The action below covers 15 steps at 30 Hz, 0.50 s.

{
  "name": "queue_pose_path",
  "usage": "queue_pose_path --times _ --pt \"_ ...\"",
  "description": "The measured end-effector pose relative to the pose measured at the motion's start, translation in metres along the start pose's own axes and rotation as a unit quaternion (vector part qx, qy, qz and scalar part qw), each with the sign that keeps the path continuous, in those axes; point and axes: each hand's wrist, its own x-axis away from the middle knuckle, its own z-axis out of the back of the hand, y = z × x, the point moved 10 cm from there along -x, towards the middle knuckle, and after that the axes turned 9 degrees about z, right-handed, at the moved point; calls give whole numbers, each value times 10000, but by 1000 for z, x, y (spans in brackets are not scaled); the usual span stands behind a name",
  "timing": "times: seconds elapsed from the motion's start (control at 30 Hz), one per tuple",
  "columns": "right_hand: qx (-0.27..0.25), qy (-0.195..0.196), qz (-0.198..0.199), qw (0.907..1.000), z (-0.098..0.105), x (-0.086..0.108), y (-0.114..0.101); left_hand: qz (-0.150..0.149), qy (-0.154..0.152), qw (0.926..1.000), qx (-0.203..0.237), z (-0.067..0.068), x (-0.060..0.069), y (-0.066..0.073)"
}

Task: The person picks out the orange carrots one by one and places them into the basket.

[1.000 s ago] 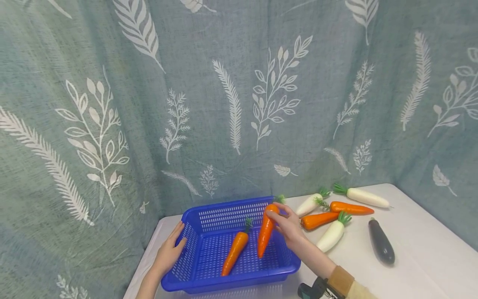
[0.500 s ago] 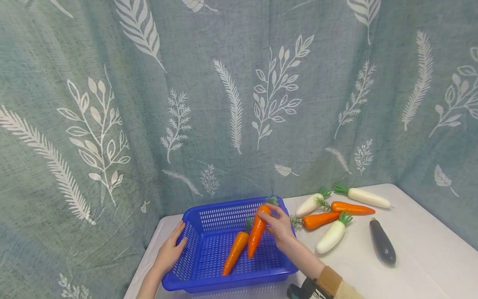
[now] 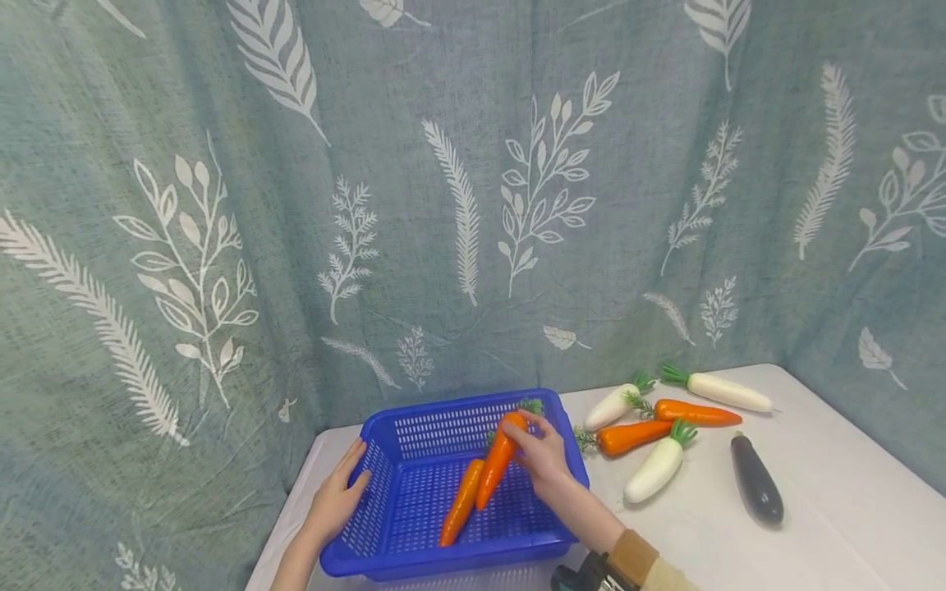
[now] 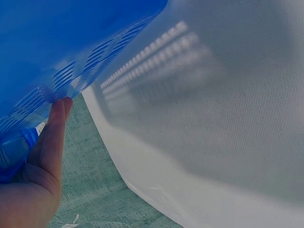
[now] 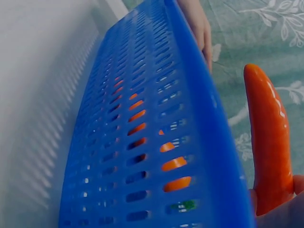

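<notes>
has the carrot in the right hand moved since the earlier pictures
Yes. Against the blue basket in the head view, the held carrot has shifted left, toward the other carrot inside, with the right hand.

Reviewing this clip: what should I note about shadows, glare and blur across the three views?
Head view: fairly even light, small glints on the eggplant; left wrist view: the left hand is dim, and light through the basket leaves a slatted pattern in its shadow on the table; right wrist view: the basket's near rim looks soft, and the held carrot shows bright glare along one side.
</notes>
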Motion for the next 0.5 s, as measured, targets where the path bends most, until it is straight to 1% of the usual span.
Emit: queue_pose_path --times 0.2,0.4,0.5 --pt "25 60 -97 9999 0 2 9 -45 15 10000 6 0 0 0" --pt "-31 123 -63 9999 0 2 16 -61 37 10000 22 1 0 0" --pt "25 114 -7 9999 -1 2 19 -52 29 10000 23 0 0 0"
